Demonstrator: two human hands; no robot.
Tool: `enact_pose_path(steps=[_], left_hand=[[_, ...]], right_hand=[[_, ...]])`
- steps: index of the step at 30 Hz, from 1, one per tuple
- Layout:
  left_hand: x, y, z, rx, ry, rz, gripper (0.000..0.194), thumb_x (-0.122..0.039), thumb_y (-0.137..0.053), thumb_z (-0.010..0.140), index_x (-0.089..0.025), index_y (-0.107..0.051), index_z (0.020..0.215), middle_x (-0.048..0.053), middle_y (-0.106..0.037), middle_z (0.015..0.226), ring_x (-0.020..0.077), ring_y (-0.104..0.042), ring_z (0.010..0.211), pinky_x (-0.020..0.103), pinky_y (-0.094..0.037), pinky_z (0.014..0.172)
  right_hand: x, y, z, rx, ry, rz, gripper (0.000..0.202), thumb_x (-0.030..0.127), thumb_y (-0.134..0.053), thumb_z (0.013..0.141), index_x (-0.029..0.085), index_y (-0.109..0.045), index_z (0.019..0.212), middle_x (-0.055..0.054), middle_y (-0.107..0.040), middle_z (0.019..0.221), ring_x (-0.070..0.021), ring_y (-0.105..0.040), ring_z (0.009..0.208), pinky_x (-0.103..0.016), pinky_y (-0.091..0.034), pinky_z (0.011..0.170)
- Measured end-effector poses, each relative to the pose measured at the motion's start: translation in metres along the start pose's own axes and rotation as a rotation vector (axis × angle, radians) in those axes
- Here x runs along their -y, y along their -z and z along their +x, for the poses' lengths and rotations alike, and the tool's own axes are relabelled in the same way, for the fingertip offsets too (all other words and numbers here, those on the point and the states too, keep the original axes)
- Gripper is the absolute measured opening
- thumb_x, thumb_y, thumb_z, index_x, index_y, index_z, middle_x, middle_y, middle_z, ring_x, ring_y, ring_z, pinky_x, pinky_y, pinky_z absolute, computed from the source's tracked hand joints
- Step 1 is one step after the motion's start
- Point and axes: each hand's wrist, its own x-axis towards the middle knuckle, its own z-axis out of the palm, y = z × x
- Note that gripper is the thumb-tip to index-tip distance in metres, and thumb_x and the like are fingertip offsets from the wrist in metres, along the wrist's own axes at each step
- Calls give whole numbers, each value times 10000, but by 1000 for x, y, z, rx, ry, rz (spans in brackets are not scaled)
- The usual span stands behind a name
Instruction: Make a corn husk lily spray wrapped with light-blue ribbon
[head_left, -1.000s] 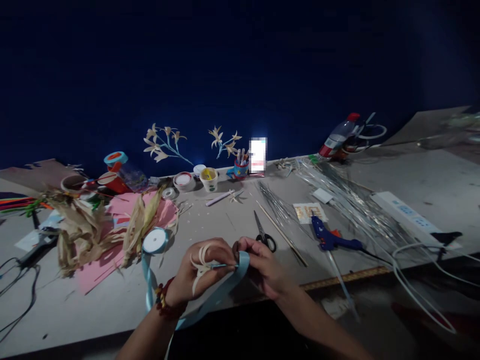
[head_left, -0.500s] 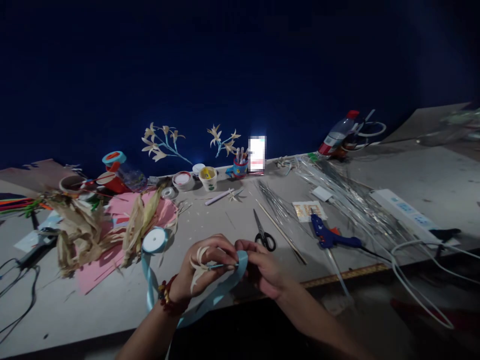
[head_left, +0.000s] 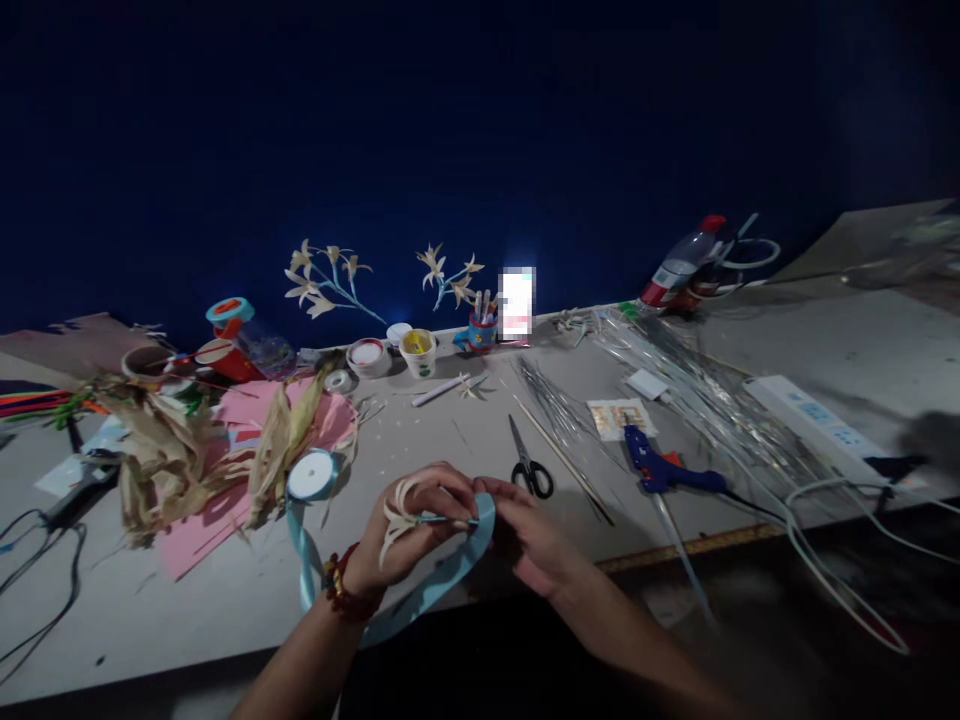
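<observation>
Near the table's front edge, my left hand [head_left: 424, 515] is closed on the thin blue-wrapped stem of a cream husk flower [head_left: 397, 520], whose petals stick out to the left. My right hand [head_left: 529, 530] pinches a light blue ribbon [head_left: 442, 590] where it curves over the stem's end; its fingertips are partly hidden. From there the ribbon hangs in a loop below my hands. A ribbon spool [head_left: 311, 475] stands to the left with a length trailing down. Scissors [head_left: 530, 462] lie just beyond my right hand.
Dried husks [head_left: 169, 450] lie on pink paper [head_left: 199, 540] at the left. A blue glue gun [head_left: 667, 468], thin wires [head_left: 559, 400] and a power strip [head_left: 814, 425] lie to the right. Behind are paint cups [head_left: 418, 355], husk-flower stems [head_left: 330, 280] and a lit phone [head_left: 517, 303].
My hands stay together at the flower stem with only a slight shift. The ribbon's loop below them hangs a little differently. The view has moved slightly.
</observation>
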Motion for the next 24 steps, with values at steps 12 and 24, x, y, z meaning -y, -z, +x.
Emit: enact_pose_path(steps=[12,24], left_hand=[[8,0,1,-158,23,-195,53,-172,-646,849,-198,-689,866,44,-654,823,211,-612,875,487,-394,990],[-8,0,4,-200,186,-19,33,-191,-632,867,-169,-656,868,80,-658,922,232,-610,958,369,-437,880]], right_hand=[[-16,8,3,-75,106,-184,297,433,-714,699,165,-627,607,32,-535,471,-107,-485,476,-226,-392,504],[4,18,-10,148,994,-1103,452,139,-590,793,241,-538,1230,-93,-560,1220,-262,-503,1178,-438,-387,1023]])
